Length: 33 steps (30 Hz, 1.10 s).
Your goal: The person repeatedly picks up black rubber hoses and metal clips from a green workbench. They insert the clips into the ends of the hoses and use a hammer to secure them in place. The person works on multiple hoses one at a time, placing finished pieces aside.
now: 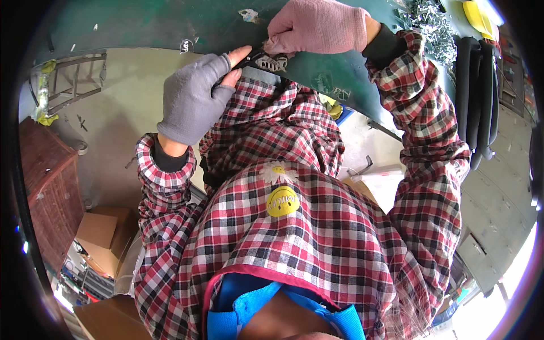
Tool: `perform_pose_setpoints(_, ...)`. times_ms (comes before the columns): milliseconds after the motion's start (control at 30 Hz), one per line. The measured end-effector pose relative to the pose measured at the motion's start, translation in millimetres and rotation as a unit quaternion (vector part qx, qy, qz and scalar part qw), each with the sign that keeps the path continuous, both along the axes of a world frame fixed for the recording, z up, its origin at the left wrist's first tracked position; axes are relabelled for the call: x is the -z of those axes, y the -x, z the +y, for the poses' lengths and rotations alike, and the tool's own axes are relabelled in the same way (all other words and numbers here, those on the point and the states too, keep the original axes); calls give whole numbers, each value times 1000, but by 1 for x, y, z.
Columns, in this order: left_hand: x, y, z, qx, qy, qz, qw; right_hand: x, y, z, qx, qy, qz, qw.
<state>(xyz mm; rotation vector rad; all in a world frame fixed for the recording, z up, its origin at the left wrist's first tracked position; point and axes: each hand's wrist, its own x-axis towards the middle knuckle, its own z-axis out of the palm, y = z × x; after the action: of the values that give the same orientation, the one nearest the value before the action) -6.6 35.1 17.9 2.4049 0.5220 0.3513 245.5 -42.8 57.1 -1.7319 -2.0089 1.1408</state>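
Head view, looking down over a red plaid smock. The left hand [192,99], in a grey fingerless glove, pinches one end of a slim dark tool or part [249,58] between bare thumb and forefinger. The right hand [317,25], in a pink glove, is closed in a fist on its other end, at the edge of the green bench [170,22], above a small white-and-dark metal piece [273,63]. A heap of bright metal parts [430,22] lies at the far right of the bench. Judged from this, work on the piece is under way; completion cannot be told.
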Motion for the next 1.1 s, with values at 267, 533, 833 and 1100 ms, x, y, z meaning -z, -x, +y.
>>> perform_pose_setpoints(267, 0, 69, 22, -105, 100, -2, 989, -15, -41, -38, 134, -34, -151, 979)
perform_pose_setpoints(533, -86, 299, 65, -172, 247, -228, 926, 57, 53, -91, 186, -147, 171, 956)
perform_pose_setpoints(833, 29, 258, 106, -460, 378, -339, 728, 120, 136, -48, 171, 8, 802, 572)
perform_pose_setpoints(1100, -31, 21, 8, -103, 495, -279, 817, 61, 177, -41, 270, -87, 495, 822)
